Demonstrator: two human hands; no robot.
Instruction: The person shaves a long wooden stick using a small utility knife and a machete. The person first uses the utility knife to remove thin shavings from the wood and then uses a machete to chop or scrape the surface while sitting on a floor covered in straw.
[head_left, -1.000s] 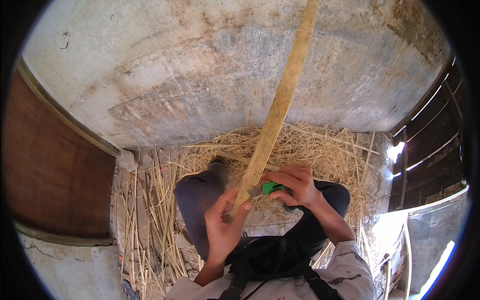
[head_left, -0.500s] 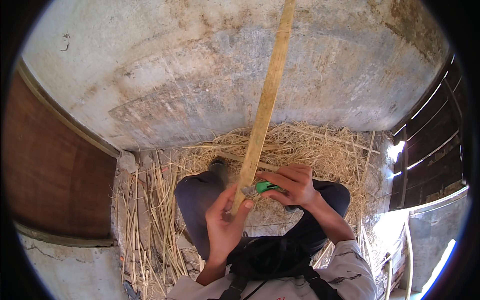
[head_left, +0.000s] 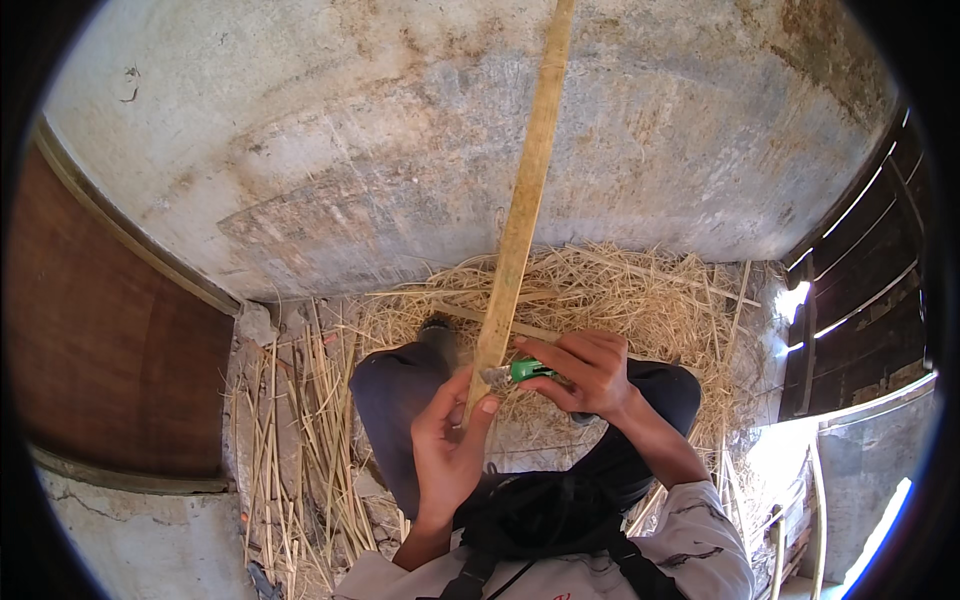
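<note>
Our left hand (head_left: 447, 452) is clenched round the lower end of a long pale bamboo strip (head_left: 522, 210), thumb pressed up against its near face; the strip runs up and away from the hand, slightly tilted right, out past the top edge of view. Our right hand (head_left: 590, 372) sits just right of the strip, fingers curled round a green-handled knife (head_left: 527, 371), whose metal tip touches the strip's right edge just above the left thumb. Both hands are grasping, neither loose. We see no containers near the hands. Directly under both hands are our knees in dark trousers (head_left: 395, 395), bent, with a black strap harness (head_left: 540, 520) on the chest below the wrists. Beyond the hands, behind the strip, lies a heap of pale shavings (head_left: 640, 295) spread across the ground and reaching right of the right hand. Left of the left hand, loose thin bamboo splints (head_left: 300, 440) lie roughly parallel on the floor, running toward us. Further out past the heap is a stained concrete wall (head_left: 350, 150); the strip crosses in front of it. Far left of the left hand stands a brown wooden panel (head_left: 110, 340). Far right of the right hand is a dark slatted shutter (head_left: 860, 290), bright light coming through beneath it. Nothing stands between the hands and the strip; the strip itself hides a narrow band of the heap and wall.
</note>
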